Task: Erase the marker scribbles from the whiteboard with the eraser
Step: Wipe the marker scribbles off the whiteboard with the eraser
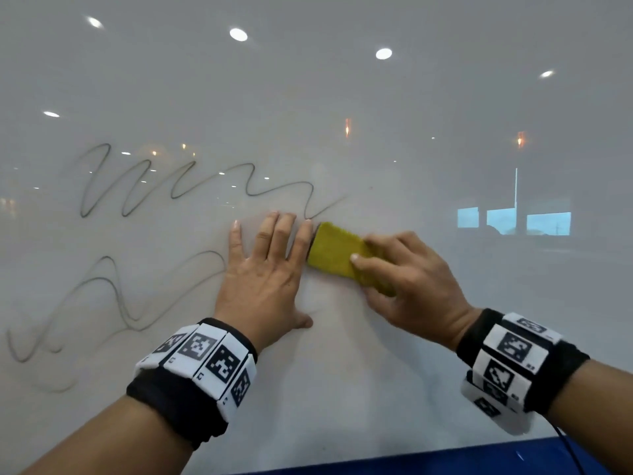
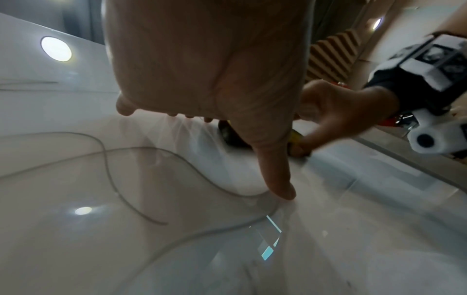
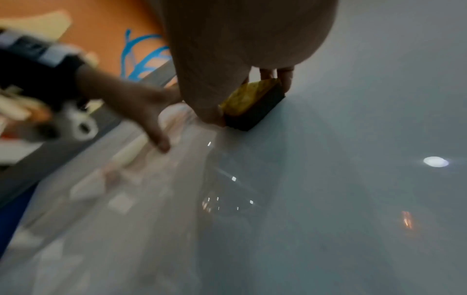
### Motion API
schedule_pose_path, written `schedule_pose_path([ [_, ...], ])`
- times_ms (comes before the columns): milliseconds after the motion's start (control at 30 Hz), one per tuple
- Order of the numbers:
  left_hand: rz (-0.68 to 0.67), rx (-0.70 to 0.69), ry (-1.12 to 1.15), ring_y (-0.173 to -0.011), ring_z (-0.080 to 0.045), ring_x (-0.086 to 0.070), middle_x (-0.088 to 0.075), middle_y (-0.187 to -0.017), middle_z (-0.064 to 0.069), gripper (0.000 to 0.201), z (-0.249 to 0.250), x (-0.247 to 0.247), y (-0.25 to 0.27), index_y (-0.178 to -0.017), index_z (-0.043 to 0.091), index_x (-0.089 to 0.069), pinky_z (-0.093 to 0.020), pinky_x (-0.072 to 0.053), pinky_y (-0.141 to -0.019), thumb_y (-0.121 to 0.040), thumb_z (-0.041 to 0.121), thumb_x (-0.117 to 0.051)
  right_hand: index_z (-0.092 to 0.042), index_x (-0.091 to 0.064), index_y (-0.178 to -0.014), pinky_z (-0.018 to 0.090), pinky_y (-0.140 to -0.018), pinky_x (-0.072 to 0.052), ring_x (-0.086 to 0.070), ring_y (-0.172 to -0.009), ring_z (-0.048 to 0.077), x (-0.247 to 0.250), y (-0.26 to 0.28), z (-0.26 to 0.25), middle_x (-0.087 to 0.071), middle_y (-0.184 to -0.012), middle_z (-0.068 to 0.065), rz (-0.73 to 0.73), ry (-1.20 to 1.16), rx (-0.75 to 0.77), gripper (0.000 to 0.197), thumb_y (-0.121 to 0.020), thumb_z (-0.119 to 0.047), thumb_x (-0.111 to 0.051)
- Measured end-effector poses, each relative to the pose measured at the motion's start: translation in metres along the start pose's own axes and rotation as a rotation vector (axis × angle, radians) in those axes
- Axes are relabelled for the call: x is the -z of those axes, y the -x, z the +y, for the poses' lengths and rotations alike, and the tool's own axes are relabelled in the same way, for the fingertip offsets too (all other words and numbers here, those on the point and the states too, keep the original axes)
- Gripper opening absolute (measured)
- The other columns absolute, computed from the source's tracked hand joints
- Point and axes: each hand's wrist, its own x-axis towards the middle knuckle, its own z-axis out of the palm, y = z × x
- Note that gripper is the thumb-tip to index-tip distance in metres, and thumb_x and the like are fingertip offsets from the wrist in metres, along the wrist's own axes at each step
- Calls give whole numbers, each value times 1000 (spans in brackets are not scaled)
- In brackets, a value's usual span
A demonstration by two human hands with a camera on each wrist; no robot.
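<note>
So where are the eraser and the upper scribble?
eraser [image 1: 334, 253]: head view, on its yellow top.
upper scribble [image 1: 191, 186]: head view, on a middle loop of the line.

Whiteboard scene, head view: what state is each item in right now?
Whiteboard: partly erased, clean on the right.
Upper scribble: not yet erased.
Lower scribble: not yet erased.
Eraser: pressed against the board.
Left hand: flat on the board.
Right hand: grips the eraser.

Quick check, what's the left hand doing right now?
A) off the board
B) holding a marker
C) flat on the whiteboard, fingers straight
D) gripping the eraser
C: the left hand lies flat on the whiteboard with straight fingers, while the right hand holds the yellow eraser.
</note>
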Motion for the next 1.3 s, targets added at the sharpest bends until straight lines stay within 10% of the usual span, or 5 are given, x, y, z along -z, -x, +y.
schedule_pose_path([
  [333,31,-28,34,-141,-27,30,28,-154,-12,141,-13,-2,-3,-146,16,29,-66,4,-115,-62,79,-64,-17,-71,-114,43,-73,-57,-57,-97,35,15,-54,25,-64,-122,7,92,57,-250,39,-76,-24,-72],
  [533,24,-64,85,-148,-30,-15,-20,-158,-17,151,-23,-10,-3,-153,8,-20,-69,-18,-110,-31,72,-83,-12,-75,-111,43,-74,-55,-60,-88,37,1,-24,-7,-66,-120,15,-78,9,19,33,-78,-18,-73],
  [733,-25,-25,60,-141,-25,35,41,-149,-9,137,-16,-2,-1,-136,12,45,-64,10,-115,-73,77,-57,-12,-73,-111,45,-73,-55,-57,-94,38,9,-67,29,-65,-118,13,90,47,-156,38,-75,-20,-72],
  [1000,-33,-12,-5,-145,-19,25,27,-158,-3,149,-27,2,4,-145,13,33,-62,0,-116,-58,78,-69,-14,-74,-109,44,-70,-54,-59,-85,38,-2,-36,-1,-66,-118,15,-69,2,144,36,-73,-19,-73],
  [1300,-95,69,-46,-144,-20,33,41,-151,-3,143,-18,4,5,-140,15,42,-59,5,-118,-66,78,-63,-16,-73,-106,36,-69,-51,-58,-92,37,1,-73,19,-65,-116,11,27,-26,-52,40,-67,-21,-79],
])
